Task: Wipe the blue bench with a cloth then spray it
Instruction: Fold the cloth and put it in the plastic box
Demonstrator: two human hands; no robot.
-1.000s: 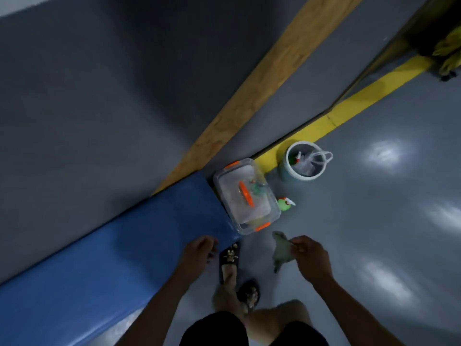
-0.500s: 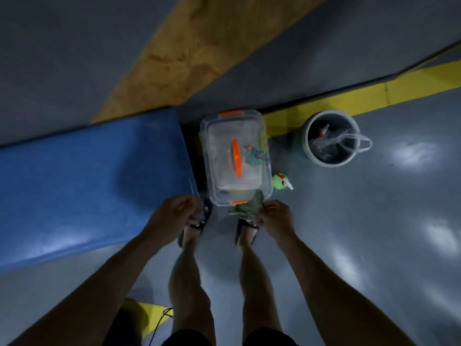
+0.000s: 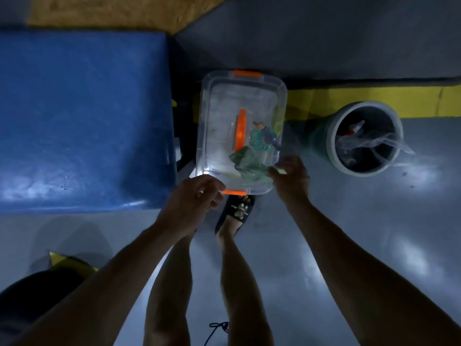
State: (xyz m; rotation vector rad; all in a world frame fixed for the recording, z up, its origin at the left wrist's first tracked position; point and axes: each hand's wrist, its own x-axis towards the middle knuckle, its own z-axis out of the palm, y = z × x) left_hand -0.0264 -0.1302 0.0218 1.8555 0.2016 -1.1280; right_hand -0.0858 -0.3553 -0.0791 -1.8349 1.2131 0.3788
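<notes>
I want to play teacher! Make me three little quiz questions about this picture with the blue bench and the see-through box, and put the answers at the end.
1. True or false: the clear box has orange clips.
2. Which hand touches the green cloth? A) left hand B) right hand C) neither
3. Fill in: the grey bucket stands on the ____ side of the box, away from the blue bench.

Key
1. True: one orange clip shows at each end.
2. B: the right hand grips the cloth lying on the lid; the left hand is at the box's near edge.
3. Right.
</notes>
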